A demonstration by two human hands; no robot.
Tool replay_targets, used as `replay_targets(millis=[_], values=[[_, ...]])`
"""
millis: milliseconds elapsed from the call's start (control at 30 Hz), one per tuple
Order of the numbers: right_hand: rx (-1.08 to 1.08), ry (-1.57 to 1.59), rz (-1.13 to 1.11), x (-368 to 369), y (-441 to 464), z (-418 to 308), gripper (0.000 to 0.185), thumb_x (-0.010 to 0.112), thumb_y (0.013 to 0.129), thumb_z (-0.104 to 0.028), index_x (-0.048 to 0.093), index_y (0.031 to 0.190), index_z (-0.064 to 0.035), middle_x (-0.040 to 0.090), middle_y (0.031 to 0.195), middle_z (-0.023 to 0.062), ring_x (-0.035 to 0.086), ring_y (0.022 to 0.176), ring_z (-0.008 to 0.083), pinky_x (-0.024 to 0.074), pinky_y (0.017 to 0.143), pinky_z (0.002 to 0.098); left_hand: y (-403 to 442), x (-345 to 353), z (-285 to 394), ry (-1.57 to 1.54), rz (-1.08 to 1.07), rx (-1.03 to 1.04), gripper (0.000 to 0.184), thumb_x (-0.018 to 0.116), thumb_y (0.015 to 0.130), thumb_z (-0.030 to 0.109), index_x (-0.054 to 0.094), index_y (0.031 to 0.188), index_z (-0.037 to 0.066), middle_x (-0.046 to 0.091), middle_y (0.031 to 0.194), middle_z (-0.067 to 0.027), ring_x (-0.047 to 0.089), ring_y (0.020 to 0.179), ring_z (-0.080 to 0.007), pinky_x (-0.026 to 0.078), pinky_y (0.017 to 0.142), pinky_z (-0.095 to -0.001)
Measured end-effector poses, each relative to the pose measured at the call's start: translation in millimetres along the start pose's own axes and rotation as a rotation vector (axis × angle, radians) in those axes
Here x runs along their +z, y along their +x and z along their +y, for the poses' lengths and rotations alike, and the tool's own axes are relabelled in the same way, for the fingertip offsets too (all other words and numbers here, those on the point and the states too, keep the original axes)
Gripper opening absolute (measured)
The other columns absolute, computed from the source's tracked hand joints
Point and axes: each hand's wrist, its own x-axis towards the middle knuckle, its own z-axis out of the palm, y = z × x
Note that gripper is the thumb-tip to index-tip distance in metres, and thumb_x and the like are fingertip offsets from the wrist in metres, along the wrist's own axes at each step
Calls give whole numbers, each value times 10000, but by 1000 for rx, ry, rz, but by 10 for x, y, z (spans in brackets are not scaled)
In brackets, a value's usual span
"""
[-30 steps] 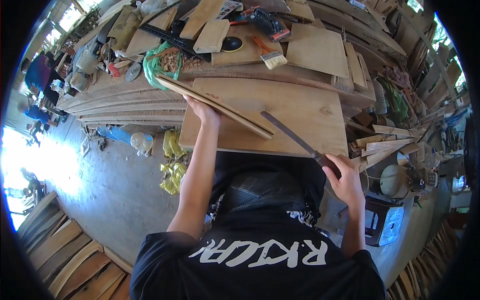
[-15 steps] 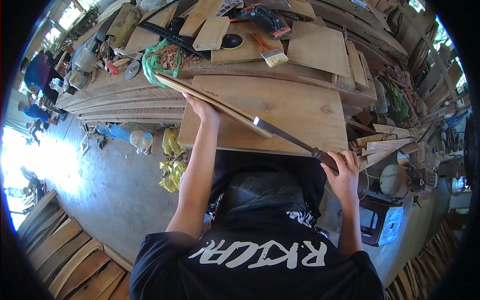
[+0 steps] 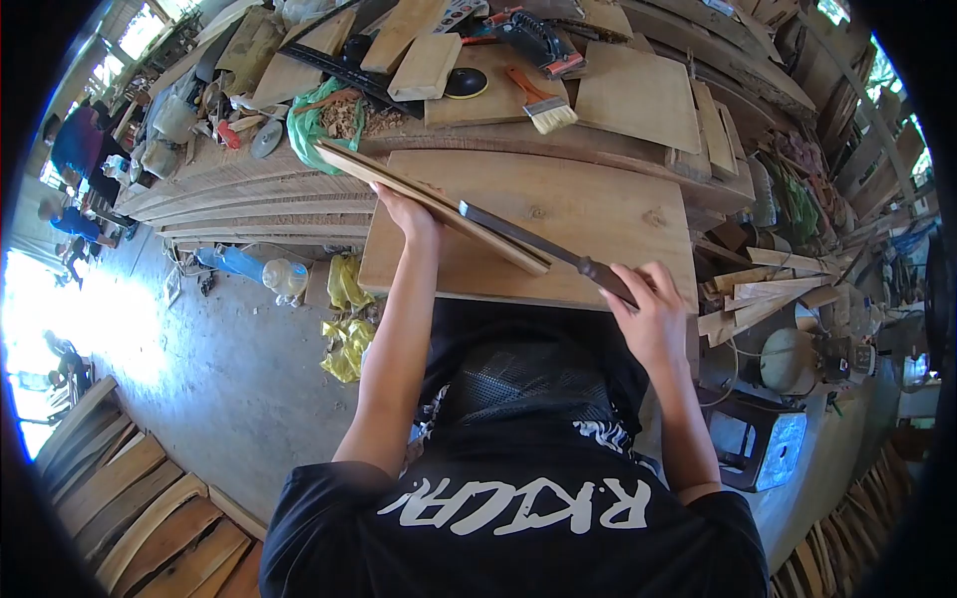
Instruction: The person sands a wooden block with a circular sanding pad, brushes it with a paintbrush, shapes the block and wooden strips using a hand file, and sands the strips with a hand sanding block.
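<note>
My left hand (image 3: 409, 214) is closed around the near side of a long, narrow grooved wooden piece (image 3: 439, 207), which slants over a wide board (image 3: 608, 219). In my right hand (image 3: 650, 304) is the dark handle of a long flat metal tool (image 3: 526, 237), a chisel or file. Its tip lies at the groove of the wooden piece, near the middle; whether it touches cannot be told. The fingers of my left hand are partly hidden behind the wood.
Behind the board lie a paintbrush (image 3: 543, 103), a black round disc (image 3: 467, 83), wood blocks (image 3: 426, 69) and a green bag (image 3: 307, 132) with shavings. A stool (image 3: 755, 441) stands at the right. Two people (image 3: 75, 149) are at the far left.
The metal tool has turned over and moved left along the wooden piece, and my right hand has moved left with it. My left hand has hardly moved.
</note>
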Motion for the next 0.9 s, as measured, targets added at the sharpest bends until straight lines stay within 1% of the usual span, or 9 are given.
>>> replay_targets(millis=[33, 133, 233, 333, 367, 467, 600, 700, 900], values=[[-16, 9, 6, 76, 71, -53, 383, 857, 775, -169, 744, 1136, -113, 575, 944, 52, 641, 871, 237, 545, 718, 391, -6, 7, 19, -10, -2, -27, 578, 309, 1045, 707, 486, 1005, 158, 539, 719, -59, 545, 609, -245, 505, 567, -400], [-52, 14, 6, 262, 300, -219, 385, 847, 789, -185, 738, 1153, -127, 576, 954, 42, 648, 878, 224, 566, 707, 379, 156, -113, -80, -48, -32, 15, 596, 311, 1057, 683, 534, 1188, 146, 618, 931, -74, 624, 799, -265, 558, 713, -425], [-59, 27, -12, 381, 523, -406, 371, 833, 807, -195, 732, 1158, -125, 588, 971, 44, 655, 898, 232, 577, 725, 380, 1, -3, -86, 27, -23, 151, 647, 306, 1071, 661, 505, 1397, 139, 611, 1213, -84, 617, 1094, -268, 537, 951, -428], [-66, 51, -9, 521, 736, -515, 362, 826, 817, -203, 732, 1158, -123, 594, 977, 47, 658, 902, 239, 579, 736, 385, -135, 29, -39, 139, -84, 140, 689, 292, 1086, 638, 439, 1499, 107, 534, 1402, -94, 526, 1291, -261, 447, 1109, -417], [-72, 51, -6, 564, 808, -548, 357, 822, 822, -205, 733, 1159, -123, 595, 980, 50, 658, 907, 240, 581, 738, 385, -122, 16, -54, 201, -80, 184, 706, 281, 1091, 631, 445, 1485, 68, 552, 1397, -105, 546, 1277, -263, 460, 1096, -409], [-89, 39, 6, 671, 1045, -637, 349, 816, 833, -212, 735, 1162, -128, 598, 986, 52, 661, 913, 243, 581, 738, 389, -111, 18, -129, 220, -53, 187, 722, 278, 1093, 626, 433, 1499, 50, 556, 1406, -119, 555, 1273, -274, 462, 1092, -419], [-109, 32, 30, 817, 1308, -816, 352, 817, 840, -222, 738, 1171, -135, 598, 996, 48, 660, 930, 242, 581, 741, 394, -152, 79, -124, 284, -38, 220, 699, 245, 1110, 592, 432, 1500, 44, 565, 1403, -133, 593, 1230, -273, 502, 1057, -412], [-119, 28, 28, 930, 1450, -947, 359, 810, 845, -221, 736, 1182, -122, 593, 1004, 48, 650, 958, 238, 584, 755, 391, -157, 112, -151, 204, -73, 249, 734, 226, 1109, 603, 524, 1395, -4, 645, 1253, -125, 606, 1156, -243, 478, 1038, -386], [-142, 20, 14, 975, 1417, -992, 378, 806, 847, -208, 729, 1199, -91, 585, 1005, 60, 641, 948, 233, 580, 760, 380, -67, 14, -200, 142, -72, 216, 723, 231, 1115, 586, 506, 1430, -5, 627, 1294, -128, 603, 1173, -255, 474, 1052, -388]])
